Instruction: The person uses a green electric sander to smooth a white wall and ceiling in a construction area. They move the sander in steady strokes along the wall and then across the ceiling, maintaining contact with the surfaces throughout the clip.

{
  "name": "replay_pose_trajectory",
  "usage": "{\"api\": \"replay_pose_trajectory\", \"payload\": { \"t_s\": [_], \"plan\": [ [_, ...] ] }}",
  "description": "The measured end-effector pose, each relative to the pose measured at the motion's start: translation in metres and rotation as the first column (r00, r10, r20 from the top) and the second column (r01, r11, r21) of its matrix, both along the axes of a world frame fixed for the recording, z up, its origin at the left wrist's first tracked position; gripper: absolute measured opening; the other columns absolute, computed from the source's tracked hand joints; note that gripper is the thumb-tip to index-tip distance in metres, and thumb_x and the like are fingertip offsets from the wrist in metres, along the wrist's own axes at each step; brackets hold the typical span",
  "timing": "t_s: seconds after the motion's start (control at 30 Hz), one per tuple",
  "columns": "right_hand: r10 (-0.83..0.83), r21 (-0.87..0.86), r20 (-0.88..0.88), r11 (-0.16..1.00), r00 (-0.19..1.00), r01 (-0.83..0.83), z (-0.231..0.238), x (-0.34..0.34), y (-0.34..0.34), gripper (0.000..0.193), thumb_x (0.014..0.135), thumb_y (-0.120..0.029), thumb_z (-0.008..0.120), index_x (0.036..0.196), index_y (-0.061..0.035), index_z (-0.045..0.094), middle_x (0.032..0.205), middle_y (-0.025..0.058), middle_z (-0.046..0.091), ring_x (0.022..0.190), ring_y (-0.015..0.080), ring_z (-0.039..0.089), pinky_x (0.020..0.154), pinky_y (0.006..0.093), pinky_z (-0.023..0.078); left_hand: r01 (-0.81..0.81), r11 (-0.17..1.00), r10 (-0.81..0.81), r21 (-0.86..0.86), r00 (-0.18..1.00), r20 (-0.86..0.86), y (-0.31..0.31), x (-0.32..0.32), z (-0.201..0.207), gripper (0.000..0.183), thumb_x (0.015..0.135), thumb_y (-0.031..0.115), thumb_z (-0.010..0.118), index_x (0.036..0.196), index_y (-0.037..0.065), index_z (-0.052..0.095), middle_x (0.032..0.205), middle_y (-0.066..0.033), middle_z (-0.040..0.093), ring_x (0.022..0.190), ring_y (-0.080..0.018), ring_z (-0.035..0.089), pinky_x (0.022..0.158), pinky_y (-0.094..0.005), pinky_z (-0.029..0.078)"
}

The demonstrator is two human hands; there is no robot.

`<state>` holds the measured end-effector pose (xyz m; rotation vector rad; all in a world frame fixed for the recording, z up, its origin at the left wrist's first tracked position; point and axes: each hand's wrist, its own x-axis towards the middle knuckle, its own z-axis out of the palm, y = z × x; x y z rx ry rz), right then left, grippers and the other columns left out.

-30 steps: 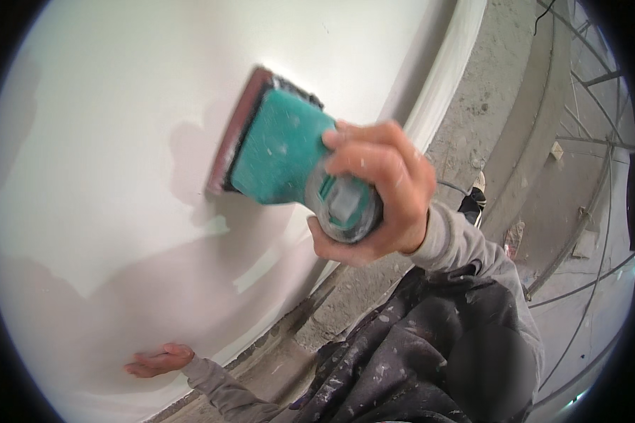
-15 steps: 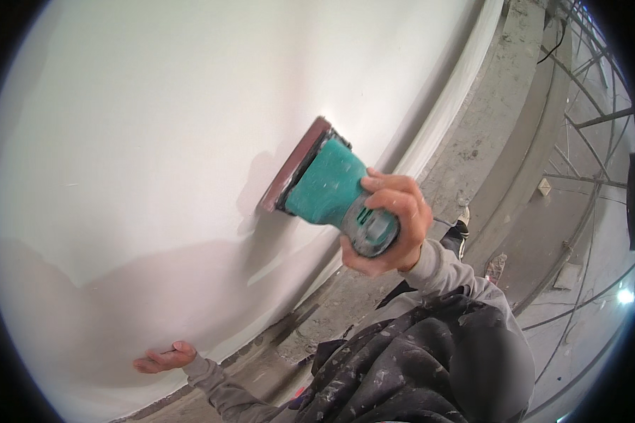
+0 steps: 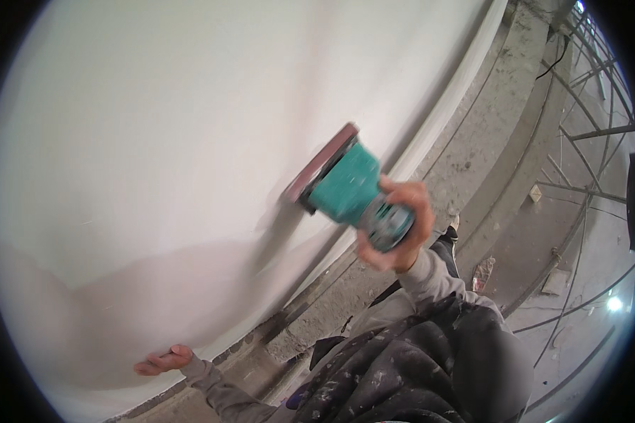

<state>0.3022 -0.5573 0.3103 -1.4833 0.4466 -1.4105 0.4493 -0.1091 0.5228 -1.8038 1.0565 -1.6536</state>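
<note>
My right hand (image 3: pixel 409 218) is wrapped round the rounded end of a green and grey electric sander (image 3: pixel 349 185). Reddish-brown sandpaper (image 3: pixel 323 162) covers the sander's flat pad, which faces a smooth white wall (image 3: pixel 169 141). Whether the pad touches the wall or sits just off it, I cannot tell. Down at the lower left, my left hand (image 3: pixel 164 359) is empty, its fingers stretched out beside the wall. Both forearms wear grey sleeves, and a dark, paint-spattered garment covers my body.
A rough concrete ledge (image 3: pixel 483 113) runs along the wall's edge. To the right, metal bars (image 3: pixel 578 134) form a scaffold-like frame above a dusty floor. A small pale block (image 3: pixel 535 192) and a flat pale piece (image 3: pixel 556 282) lie there. A bright lamp (image 3: pixel 614 304) shines at far right.
The sander in my right hand has shifted right, toward the wall's edge, and slightly down. My left hand stays in nearly the same place.
</note>
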Motion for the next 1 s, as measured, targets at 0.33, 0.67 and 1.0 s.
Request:
{"api": "replay_pose_trajectory", "payload": {
  "t_s": [0.33, 0.67, 1.0],
  "plan": [
    [0.035, 0.034, -0.025, 0.999, 0.999, -0.034, -0.013, -0.001, 0.022, 0.057, 0.052, -0.017, 0.075, 0.102, -0.0017, 0.052, 0.096, 0.0171, 0.061, 0.079, 0.0242, 0.060, 0.073, 0.0356, 0.052, 0.021, 1.000, -0.021, -0.007, 1.000, -0.005, -0.010, -0.002, 0.003, 0.060, 0.095, 0.042, 0.037, 0.141, 0.004, 0.038, 0.149, -0.0251, 0.027, 0.138, -0.0436, 0.023, 0.109, -0.0614, 0.016],
    [0.030, -0.093, -0.009, 0.995, 1.000, -0.030, 0.032, 0.000, 0.013, 0.055, 0.053, -0.018, 0.072, 0.100, 0.0021, 0.051, 0.095, 0.0190, 0.060, 0.082, 0.0241, 0.059, 0.075, 0.0360, 0.051, 0.023, 0.999, -0.025, -0.027, 0.997, -0.075, -0.001, 0.000, 0.002, 0.060, 0.094, 0.045, 0.038, 0.143, 0.011, 0.037, 0.155, -0.0195, 0.018, 0.143, -0.0388, 0.013, 0.111, -0.0612, 0.010],
    [-0.021, -0.188, 0.041, 0.982, 0.999, 0.028, 0.104, 0.001, -0.019, 0.052, 0.049, -0.012, 0.073, 0.097, -0.0024, 0.055, 0.088, 0.0134, 0.060, 0.073, 0.0245, 0.062, 0.065, 0.0329, 0.051, 0.071, 0.997, -0.071, -0.039, 0.997, -0.012, -0.006, 0.004, 0.001, 0.053, 0.092, 0.039, 0.042, 0.134, 0.007, 0.048, 0.146, -0.0229, 0.032, 0.135, -0.0437, 0.029, 0.105, -0.0642, 0.022]
  ]
}}
